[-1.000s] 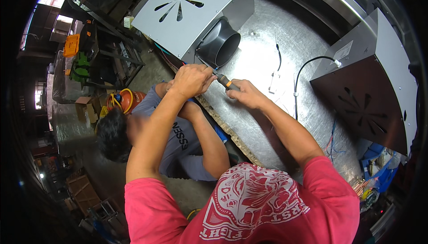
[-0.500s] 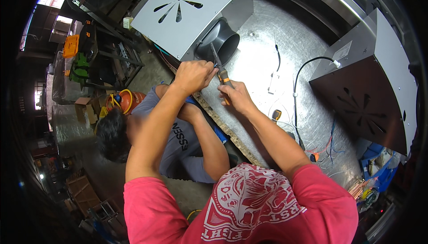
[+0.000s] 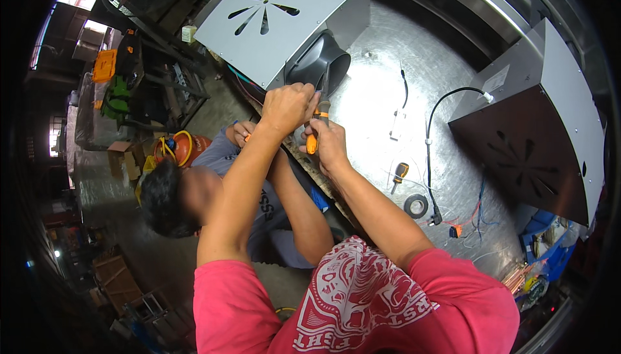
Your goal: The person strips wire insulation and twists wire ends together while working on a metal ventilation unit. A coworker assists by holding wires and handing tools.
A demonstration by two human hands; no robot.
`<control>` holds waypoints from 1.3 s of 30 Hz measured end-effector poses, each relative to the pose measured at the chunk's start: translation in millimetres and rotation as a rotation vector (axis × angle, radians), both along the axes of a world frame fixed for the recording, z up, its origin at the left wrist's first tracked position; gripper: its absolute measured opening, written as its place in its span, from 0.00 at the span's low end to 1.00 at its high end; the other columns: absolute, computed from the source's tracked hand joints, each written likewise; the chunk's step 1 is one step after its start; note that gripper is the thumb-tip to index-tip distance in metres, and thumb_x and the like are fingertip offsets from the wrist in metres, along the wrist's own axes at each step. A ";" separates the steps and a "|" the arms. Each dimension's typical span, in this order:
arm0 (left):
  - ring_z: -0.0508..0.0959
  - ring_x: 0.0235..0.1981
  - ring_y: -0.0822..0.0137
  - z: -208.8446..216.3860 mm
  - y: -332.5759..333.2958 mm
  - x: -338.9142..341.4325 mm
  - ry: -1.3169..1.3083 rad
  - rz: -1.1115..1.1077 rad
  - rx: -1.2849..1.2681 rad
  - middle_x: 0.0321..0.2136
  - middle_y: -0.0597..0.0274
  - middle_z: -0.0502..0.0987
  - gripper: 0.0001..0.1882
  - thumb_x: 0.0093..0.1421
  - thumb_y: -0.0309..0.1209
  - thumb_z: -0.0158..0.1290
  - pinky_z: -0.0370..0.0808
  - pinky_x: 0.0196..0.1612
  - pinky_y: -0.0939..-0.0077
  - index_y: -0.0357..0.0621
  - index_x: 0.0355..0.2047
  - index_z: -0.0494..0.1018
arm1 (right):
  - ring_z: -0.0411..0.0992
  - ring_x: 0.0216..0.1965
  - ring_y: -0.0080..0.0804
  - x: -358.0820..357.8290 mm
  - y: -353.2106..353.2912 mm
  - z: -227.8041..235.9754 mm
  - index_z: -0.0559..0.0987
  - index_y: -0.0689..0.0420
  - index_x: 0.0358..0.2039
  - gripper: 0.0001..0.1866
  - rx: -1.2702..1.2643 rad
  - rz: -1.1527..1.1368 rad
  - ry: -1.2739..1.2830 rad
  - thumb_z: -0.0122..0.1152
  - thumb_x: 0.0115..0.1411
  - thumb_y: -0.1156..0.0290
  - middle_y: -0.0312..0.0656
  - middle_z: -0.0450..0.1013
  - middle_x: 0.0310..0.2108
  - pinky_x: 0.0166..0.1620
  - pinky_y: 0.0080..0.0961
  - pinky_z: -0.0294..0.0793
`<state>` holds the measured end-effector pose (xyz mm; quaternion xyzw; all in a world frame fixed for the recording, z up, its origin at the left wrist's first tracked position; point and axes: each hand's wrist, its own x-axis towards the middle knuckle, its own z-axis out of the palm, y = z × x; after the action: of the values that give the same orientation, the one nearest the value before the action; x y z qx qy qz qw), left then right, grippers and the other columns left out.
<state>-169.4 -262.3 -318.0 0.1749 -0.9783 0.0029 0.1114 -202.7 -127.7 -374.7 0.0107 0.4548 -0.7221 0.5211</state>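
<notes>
My right hand (image 3: 330, 146) is closed around the grey-and-orange handles of a pair of long-nose pliers (image 3: 324, 109). Their slim jaws point up beside the round black duct collar (image 3: 326, 60) on a grey metal housing (image 3: 239, 34). My left hand (image 3: 288, 108) is pinched right next to the pliers, in front of the collar; what sits between its fingers is too small to make out. Under my left forearm, a co-worker's hand (image 3: 243, 132) shows near the table edge, with a bit of orange at its fingers.
On the metal table (image 3: 375, 166) lie a stubby screwdriver (image 3: 401, 171), a roll of black tape (image 3: 416, 206), a black power cable (image 3: 429, 134) and loose wires. A second housing (image 3: 517, 140) stands right, near a blue bin (image 3: 550, 250). The co-worker (image 3: 249, 212) crouches at left by an orange gas cylinder (image 3: 194, 148).
The pliers have swung more upright, and my right hand has shifted left. The tape roll and the whole screwdriver now show past my forearm. The co-worker's hand has come into sight.
</notes>
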 end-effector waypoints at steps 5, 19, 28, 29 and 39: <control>0.81 0.29 0.44 8.4 6.5 3.1 0.026 0.063 0.107 0.31 0.55 0.80 0.08 0.67 0.37 0.54 0.76 0.28 0.49 0.47 0.38 0.71 | 0.73 0.28 0.26 -19.8 9.2 -5.9 0.78 0.62 0.34 0.14 0.002 0.103 0.233 0.59 0.65 0.62 0.39 0.73 0.28 0.31 0.29 0.81; 0.79 0.36 0.39 3.4 12.5 0.1 0.073 0.149 0.278 0.35 0.50 0.79 0.07 0.69 0.35 0.51 0.75 0.36 0.45 0.46 0.41 0.72 | 0.76 0.49 0.57 -50.5 26.1 -9.4 0.81 0.69 0.39 0.21 0.120 0.256 0.864 0.57 0.60 0.60 0.60 0.77 0.46 0.55 0.42 0.72; 0.79 0.38 0.37 3.3 13.3 0.0 0.058 0.148 0.301 0.35 0.47 0.79 0.07 0.69 0.33 0.50 0.75 0.37 0.43 0.44 0.41 0.71 | 0.76 0.47 0.57 -53.8 24.4 -2.1 0.80 0.69 0.36 0.18 0.145 0.256 0.944 0.58 0.59 0.62 0.59 0.76 0.43 0.53 0.43 0.73; 0.79 0.38 0.37 4.3 13.8 -0.1 0.051 0.152 0.306 0.36 0.47 0.79 0.07 0.69 0.33 0.50 0.75 0.38 0.43 0.44 0.42 0.71 | 0.76 0.45 0.56 -54.8 24.4 -0.7 0.79 0.69 0.34 0.18 0.174 0.270 0.946 0.58 0.59 0.62 0.59 0.75 0.41 0.51 0.43 0.73; 0.78 0.40 0.41 12.0 8.2 3.0 -0.015 0.065 0.354 0.36 0.48 0.76 0.11 0.68 0.36 0.54 0.75 0.41 0.49 0.41 0.39 0.70 | 0.74 0.26 0.45 -67.5 30.9 -4.4 0.75 0.67 0.26 0.19 0.167 0.363 0.894 0.59 0.58 0.60 0.51 0.73 0.21 0.36 0.41 0.73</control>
<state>-166.4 -254.1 -306.0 0.2233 -0.9581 -0.1643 0.0715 -270.2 -96.8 -379.1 -0.3383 0.6848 -0.5146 0.3897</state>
